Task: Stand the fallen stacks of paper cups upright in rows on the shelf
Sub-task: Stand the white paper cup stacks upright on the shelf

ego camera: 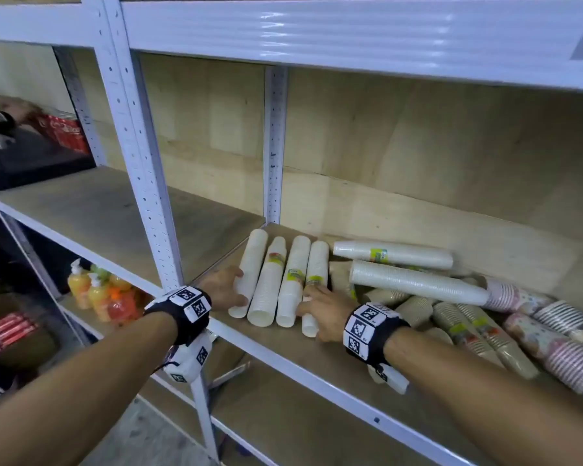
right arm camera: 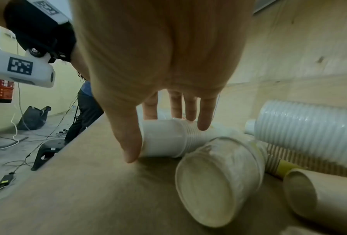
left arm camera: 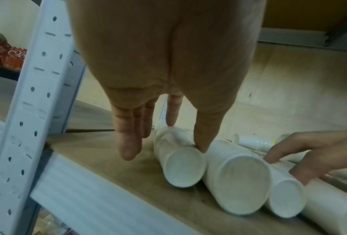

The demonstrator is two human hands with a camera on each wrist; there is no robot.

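A white metal shelving unit (ego camera: 138, 136) fills the view, its wooden shelf board (ego camera: 317, 371) carrying all the paper cups. On the right half of the board lies a jumbled pile of fallen stacks (ego camera: 478, 317): two long white sleeves lie crosswise on top, with brown and patterned pink stacks beneath and to the right of them. Left of the pile, four white cup stacks (ego camera: 280, 280) lie on their sides, side by side and touching, their bases toward the near edge of the shelf. None of the stacks stands upright.

The left hand (ego camera: 224, 289) lies at the left side of this row, fingers (left arm camera: 128, 136) straight and slightly spread; its thumb touches the leftmost stack (ego camera: 248, 275) near the base and its index finger rests on top of it. The right hand (ego camera: 327, 311) reaches over the rightmost stack (ego camera: 313, 287) of the four, with fingers extended and lightly spread; its fingertips (right arm camera: 203, 122) rest on the stack and the thumb lies along the stack's near end, without closing round it.

On a lower shelf at the left stand orange and yellow pump bottles (ego camera: 98, 292).
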